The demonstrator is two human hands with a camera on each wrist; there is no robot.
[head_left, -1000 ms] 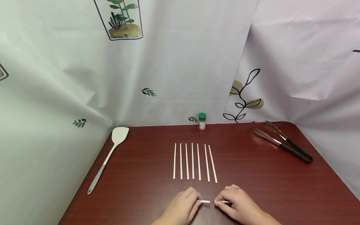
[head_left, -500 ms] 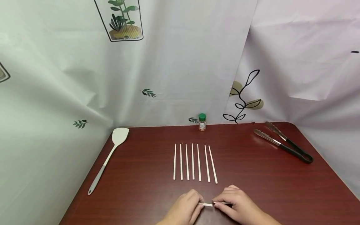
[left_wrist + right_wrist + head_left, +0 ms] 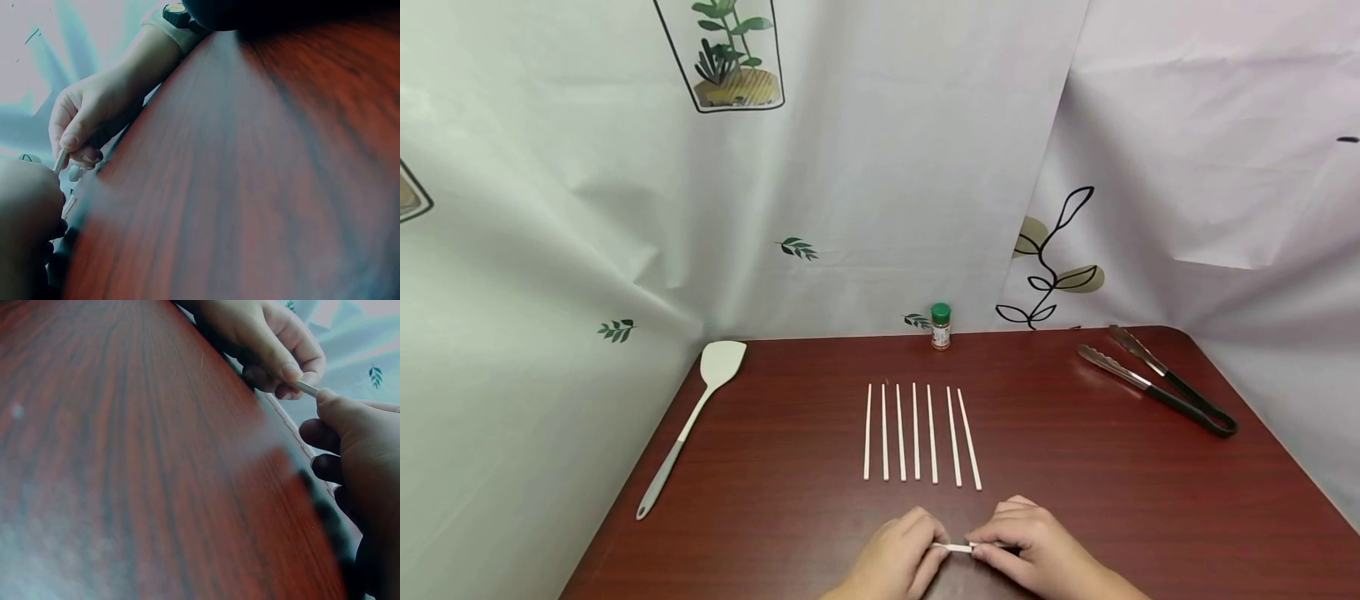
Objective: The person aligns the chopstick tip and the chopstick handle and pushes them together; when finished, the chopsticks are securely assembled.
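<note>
Near the front of the dark red table (image 3: 760, 500), my left hand (image 3: 897, 552) pinches a thin white stick (image 3: 957, 548) between thumb and fingers. My right hand (image 3: 1033, 540) pinches another white stick piece, mostly covered by its fingertips. The two ends meet between the hands; whether they touch or overlap cannot be told. In the right wrist view a short length of stick (image 3: 306, 389) spans the gap between both thumbs. The left wrist view has the right hand (image 3: 94, 109) beyond the left hand (image 3: 28, 200). Several similar white sticks (image 3: 916, 433) lie in a row farther back.
A white spatula (image 3: 721, 365) with a grey handle lies at the left. Metal tongs (image 3: 1157, 383) with black handles lie spread at the back right. A green-capped spice jar (image 3: 940, 327) stands at the back edge, before a patterned curtain (image 3: 880, 167).
My left hand has moved slightly right, bringing its stick's end up to the piece in the right hand and closing the gap. The right hand has barely moved.
</note>
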